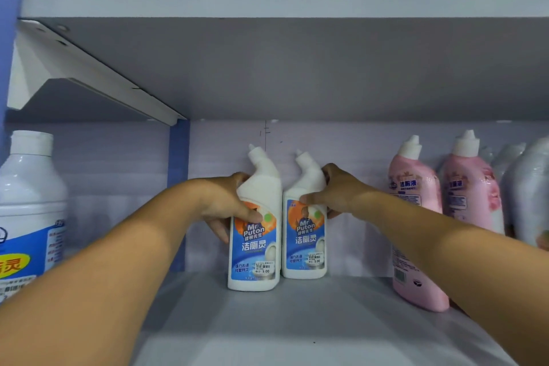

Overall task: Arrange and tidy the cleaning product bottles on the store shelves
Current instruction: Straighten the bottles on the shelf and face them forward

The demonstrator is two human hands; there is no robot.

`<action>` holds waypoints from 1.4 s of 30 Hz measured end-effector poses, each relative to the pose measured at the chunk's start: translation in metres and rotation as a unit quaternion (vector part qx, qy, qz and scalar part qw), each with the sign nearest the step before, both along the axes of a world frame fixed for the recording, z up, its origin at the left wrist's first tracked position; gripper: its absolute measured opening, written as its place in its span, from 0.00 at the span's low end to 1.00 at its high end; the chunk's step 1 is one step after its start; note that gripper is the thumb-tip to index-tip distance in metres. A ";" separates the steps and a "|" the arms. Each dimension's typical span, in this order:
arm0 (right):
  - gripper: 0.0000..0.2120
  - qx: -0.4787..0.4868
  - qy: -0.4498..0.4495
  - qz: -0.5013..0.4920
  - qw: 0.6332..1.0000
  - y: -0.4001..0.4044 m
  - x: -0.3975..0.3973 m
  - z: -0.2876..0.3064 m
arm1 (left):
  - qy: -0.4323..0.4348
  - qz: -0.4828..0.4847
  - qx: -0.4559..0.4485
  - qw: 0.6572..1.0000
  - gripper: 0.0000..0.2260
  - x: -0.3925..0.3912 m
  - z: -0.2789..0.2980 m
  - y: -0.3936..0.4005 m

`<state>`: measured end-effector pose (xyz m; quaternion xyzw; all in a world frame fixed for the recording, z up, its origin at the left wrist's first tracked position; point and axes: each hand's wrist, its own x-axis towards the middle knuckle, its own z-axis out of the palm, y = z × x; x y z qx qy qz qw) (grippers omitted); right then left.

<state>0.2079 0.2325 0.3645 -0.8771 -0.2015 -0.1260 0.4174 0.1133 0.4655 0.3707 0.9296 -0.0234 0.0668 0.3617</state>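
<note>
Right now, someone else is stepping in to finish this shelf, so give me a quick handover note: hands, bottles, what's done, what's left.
Left hand: grip around the left white bottle, thumb across its label.
Right hand: grip around the right white bottle at its shoulder.
Both bottles stand upright on the shelf, side by side, labels facing out; the left one sits slightly further forward.
Two pink bottles stand to the right, a big white jug at far left.
Done: the pair is together.
Left: level their fronts, let go, probably close the gaps to the neighbours.
</note>
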 end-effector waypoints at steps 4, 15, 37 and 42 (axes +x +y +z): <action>0.21 0.007 0.043 0.028 0.999 -0.004 0.010 -0.002 | 0.011 -0.020 -0.014 1.000 0.27 0.006 -0.008 0.003; 0.16 0.010 0.042 0.039 0.998 -0.022 0.016 0.000 | -0.012 -0.018 0.004 1.000 0.26 0.007 -0.012 -0.002; 0.19 0.000 -0.042 -0.079 0.996 -0.064 -0.072 0.017 | -0.110 0.166 0.287 0.937 0.34 -0.020 0.023 -0.023; 0.08 0.056 -0.154 -0.132 0.978 -0.130 -0.117 0.025 | -0.297 0.072 0.170 0.937 0.23 -0.043 0.036 -0.079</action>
